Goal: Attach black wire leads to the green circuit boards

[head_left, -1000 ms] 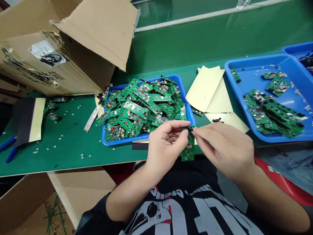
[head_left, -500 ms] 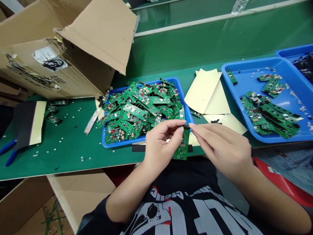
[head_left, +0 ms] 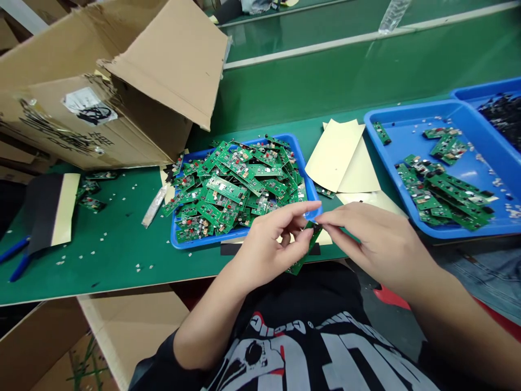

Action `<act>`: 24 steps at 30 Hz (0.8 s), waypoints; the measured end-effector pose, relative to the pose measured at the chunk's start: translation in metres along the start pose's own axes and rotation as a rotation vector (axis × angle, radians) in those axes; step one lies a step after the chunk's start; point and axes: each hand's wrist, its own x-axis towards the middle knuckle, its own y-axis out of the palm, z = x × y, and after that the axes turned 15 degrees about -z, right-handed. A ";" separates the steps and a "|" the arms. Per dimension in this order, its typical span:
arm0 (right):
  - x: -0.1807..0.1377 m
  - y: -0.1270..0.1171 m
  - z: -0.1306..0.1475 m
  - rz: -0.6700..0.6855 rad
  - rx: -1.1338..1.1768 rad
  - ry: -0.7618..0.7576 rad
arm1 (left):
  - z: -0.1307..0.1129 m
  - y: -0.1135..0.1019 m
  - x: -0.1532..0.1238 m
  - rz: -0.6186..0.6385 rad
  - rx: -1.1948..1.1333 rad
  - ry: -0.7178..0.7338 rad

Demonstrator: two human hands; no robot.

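Note:
Between the thumb and fingers of my left hand (head_left: 271, 241) is a green circuit board (head_left: 302, 262), tilted, its lower end hanging above my lap. My right hand (head_left: 372, 244) is pinched at the board's upper end, thumb and index finger pressed together. Whatever sits between those right fingertips is too small and hidden to name. Just behind my hands stands a blue tray (head_left: 195, 243) heaped with similar circuit boards (head_left: 232, 187).
Right of the heap lie cream sheets (head_left: 336, 155). Further right, a blue tray (head_left: 451, 233) holds more boards; another tray (head_left: 464, 93) holds black parts. An opened cardboard box (head_left: 134, 130) stands at left, near blue-handled pliers or cutters (head_left: 18, 263) under a black-and-cream sheet (head_left: 55, 212).
The board has turned from nearly upright to a slant, its lower end swinging left. My right hand stays pinched at its upper end. The whole view has shifted slightly.

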 end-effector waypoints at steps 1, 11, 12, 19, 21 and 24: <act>0.001 0.001 0.000 -0.007 -0.021 -0.022 | 0.000 0.000 0.001 0.000 -0.007 -0.002; 0.000 -0.002 -0.004 0.016 -0.098 -0.079 | -0.002 0.003 0.002 -0.032 -0.123 -0.218; 0.001 -0.003 -0.006 0.014 -0.078 -0.100 | -0.001 0.004 0.002 -0.064 -0.170 -0.254; 0.002 0.000 -0.009 -0.067 -0.017 -0.120 | 0.012 0.017 -0.001 -0.230 -0.602 -0.458; 0.001 0.002 -0.009 -0.073 0.001 -0.136 | 0.013 0.019 -0.003 -0.195 -0.727 -0.535; 0.000 0.003 -0.010 -0.081 0.015 -0.153 | 0.012 0.021 -0.005 -0.050 -0.857 -0.658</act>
